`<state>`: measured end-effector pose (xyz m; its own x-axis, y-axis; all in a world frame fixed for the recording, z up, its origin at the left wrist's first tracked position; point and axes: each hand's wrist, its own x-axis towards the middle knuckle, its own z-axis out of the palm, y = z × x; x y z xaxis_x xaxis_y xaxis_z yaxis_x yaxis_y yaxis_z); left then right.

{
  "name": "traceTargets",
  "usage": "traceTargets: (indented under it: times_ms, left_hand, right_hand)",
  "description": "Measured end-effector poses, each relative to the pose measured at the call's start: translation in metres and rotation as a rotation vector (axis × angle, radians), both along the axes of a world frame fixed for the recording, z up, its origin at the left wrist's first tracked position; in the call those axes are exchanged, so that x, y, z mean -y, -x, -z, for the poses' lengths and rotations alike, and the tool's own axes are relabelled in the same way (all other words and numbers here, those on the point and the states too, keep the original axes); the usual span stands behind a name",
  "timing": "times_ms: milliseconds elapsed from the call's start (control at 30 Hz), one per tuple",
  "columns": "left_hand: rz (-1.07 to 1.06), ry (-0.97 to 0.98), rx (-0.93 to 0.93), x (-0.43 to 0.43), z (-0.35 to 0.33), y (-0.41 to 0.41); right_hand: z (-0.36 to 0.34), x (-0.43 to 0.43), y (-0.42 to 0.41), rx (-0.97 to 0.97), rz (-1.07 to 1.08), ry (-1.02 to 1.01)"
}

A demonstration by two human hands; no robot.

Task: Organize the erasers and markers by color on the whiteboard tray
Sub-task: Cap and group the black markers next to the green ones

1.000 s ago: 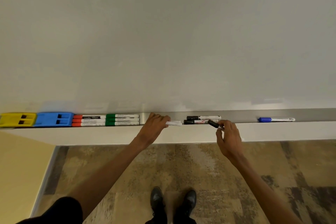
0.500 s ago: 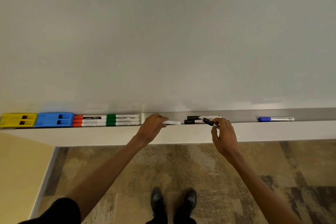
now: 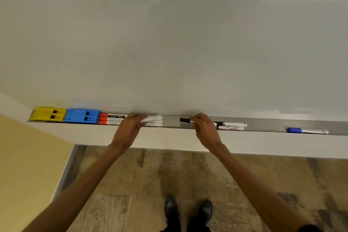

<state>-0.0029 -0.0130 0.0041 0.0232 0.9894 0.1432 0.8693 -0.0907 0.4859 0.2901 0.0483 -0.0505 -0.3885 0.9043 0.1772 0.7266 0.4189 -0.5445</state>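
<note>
Both shifted left | left hand [image 3: 130, 130] grips white marker [image 3: 152, 118] | right hand [image 3: 205, 130] pinches black marker [image 3: 185, 120] | 2 erasers [image 3: 82, 117]

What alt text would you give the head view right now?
A person's left hand holds a white-barrelled marker beside red markers on the whiteboard tray; the right hand pinches a black marker. A yellow eraser and blue eraser sit far left, a blue marker far right.
</note>
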Motion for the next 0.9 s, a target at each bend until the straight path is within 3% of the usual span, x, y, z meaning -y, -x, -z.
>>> traceTargets:
  times_ms: [533, 700, 900]
  left_hand:
    - [-0.126, 0.128, -0.050, 0.067, 0.010, 0.058]
    - [-0.074, 0.115, -0.038, 0.049, 0.009, 0.046]
    - [-0.028, 0.096, 0.008, 0.018, 0.006, 0.018]
  right_hand:
    - [0.026, 0.002, 0.058, 0.087, -0.063, -0.025]
    - [0.024, 0.005, 0.049, 0.077, -0.082, -0.025]
    - [0.010, -0.007, -0.005, 0.057, 0.050, -0.049]
